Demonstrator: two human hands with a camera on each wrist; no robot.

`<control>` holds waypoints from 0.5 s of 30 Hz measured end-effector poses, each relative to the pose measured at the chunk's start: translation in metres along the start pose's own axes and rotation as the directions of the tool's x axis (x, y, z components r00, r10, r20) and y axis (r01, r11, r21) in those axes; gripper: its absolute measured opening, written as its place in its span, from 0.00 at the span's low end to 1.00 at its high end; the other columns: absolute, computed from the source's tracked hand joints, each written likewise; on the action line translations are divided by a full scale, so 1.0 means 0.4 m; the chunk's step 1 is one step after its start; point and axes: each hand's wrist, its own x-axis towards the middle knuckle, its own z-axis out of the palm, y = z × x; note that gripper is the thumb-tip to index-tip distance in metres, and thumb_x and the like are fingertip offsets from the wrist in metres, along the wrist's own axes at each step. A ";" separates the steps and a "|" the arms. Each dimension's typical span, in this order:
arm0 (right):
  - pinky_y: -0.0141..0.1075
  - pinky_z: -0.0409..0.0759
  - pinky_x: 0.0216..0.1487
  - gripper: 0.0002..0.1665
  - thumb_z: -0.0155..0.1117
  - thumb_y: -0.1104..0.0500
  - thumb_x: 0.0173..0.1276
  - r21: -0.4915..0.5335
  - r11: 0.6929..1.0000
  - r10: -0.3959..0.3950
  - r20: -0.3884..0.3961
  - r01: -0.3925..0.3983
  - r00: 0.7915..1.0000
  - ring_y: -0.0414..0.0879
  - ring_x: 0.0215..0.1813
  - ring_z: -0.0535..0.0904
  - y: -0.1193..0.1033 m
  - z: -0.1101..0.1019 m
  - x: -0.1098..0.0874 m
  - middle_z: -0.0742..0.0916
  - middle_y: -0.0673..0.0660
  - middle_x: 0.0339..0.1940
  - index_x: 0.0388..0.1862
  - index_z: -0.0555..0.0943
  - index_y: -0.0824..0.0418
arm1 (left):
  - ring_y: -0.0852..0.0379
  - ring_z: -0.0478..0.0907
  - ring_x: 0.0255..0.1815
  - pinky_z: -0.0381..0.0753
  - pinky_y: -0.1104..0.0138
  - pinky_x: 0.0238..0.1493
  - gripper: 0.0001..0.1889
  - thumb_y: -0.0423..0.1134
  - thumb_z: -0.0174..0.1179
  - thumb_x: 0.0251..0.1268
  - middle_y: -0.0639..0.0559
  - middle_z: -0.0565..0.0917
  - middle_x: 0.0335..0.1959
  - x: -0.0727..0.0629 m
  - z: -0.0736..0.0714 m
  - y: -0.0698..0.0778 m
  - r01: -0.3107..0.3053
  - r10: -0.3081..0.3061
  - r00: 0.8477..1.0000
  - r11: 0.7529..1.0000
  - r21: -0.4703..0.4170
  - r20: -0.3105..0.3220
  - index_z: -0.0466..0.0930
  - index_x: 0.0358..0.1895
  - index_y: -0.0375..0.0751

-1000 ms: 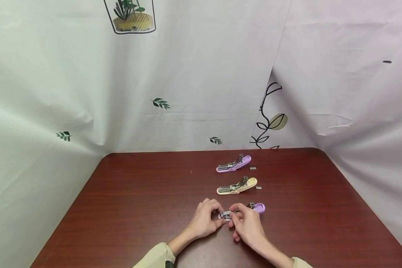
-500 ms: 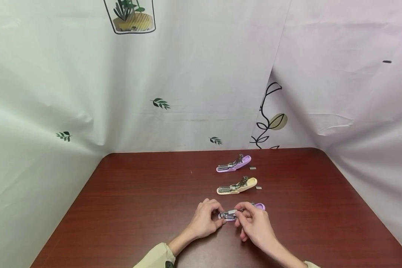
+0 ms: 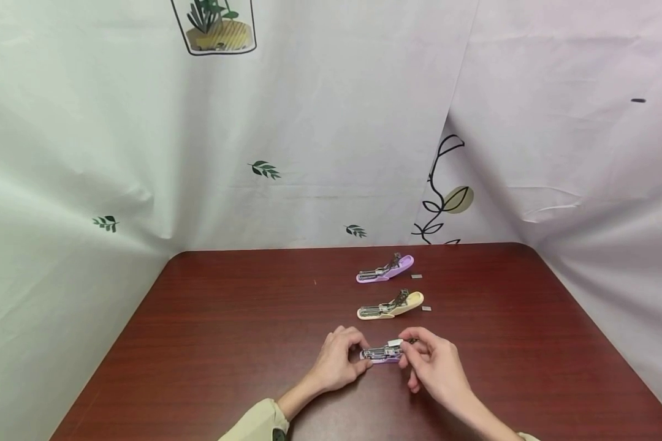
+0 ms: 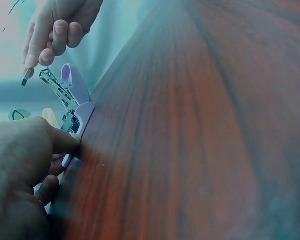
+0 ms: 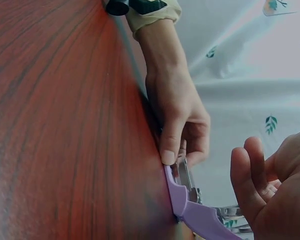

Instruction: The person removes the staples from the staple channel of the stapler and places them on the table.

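Observation:
A purple stapler (image 3: 385,355) lies opened out on the table, its metal channel exposed. My left hand (image 3: 336,362) grips its left end between thumb and fingers; in the left wrist view the thumb presses the purple base (image 4: 84,114). Over the stapler's right part, my right hand (image 3: 434,366) pinches a small grey staple strip (image 3: 395,343) between thumb and index finger. The left wrist view shows this strip (image 4: 26,77) held clear of the raised metal arm (image 4: 57,87). In the head view the right hand hides much of the stapler's purple top.
Beyond the hands lie a cream stapler (image 3: 391,309) and another purple stapler (image 3: 385,271), both opened out. Beside each is a small grey staple strip, one near (image 3: 426,309) and one far (image 3: 416,276). A white patterned curtain (image 3: 331,122) surrounds the dark red table (image 3: 226,318).
My right hand has moved right along the stapler, carrying the staple strip away from the channel's left part. The left hand has kept its place on the stapler's end.

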 end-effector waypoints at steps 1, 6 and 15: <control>0.41 0.76 0.12 0.07 0.61 0.74 0.68 -0.004 1.000 -0.005 -0.004 0.005 1.000 0.42 0.10 0.75 0.000 -0.002 0.001 0.83 0.64 0.21 0.44 0.79 0.69 | 0.67 0.65 0.34 0.63 0.69 0.39 0.12 0.37 0.76 0.46 0.65 0.78 0.30 0.000 0.000 0.000 -0.003 0.003 1.000 1.000 0.000 -0.001 0.81 0.30 0.51; 0.40 0.76 0.11 0.07 0.60 0.75 0.68 -0.016 1.000 -0.027 -0.016 0.027 0.999 0.43 0.10 0.75 0.000 -0.015 0.003 0.83 0.63 0.20 0.43 0.78 0.68 | 0.67 0.65 0.34 0.63 0.69 0.39 0.11 0.37 0.76 0.46 0.65 0.77 0.30 0.000 -0.002 0.001 -0.004 0.004 1.000 1.000 0.004 0.003 0.81 0.30 0.51; 0.40 0.75 0.11 0.07 0.60 0.75 0.69 -0.010 0.998 -0.062 -0.037 0.062 0.997 0.43 0.10 0.75 0.001 -0.041 0.003 0.83 0.64 0.21 0.44 0.78 0.70 | 0.67 0.65 0.33 0.63 0.69 0.39 0.11 0.37 0.76 0.46 0.65 0.77 0.29 -0.001 -0.003 0.001 -0.011 0.011 1.000 1.000 0.010 0.000 0.82 0.30 0.51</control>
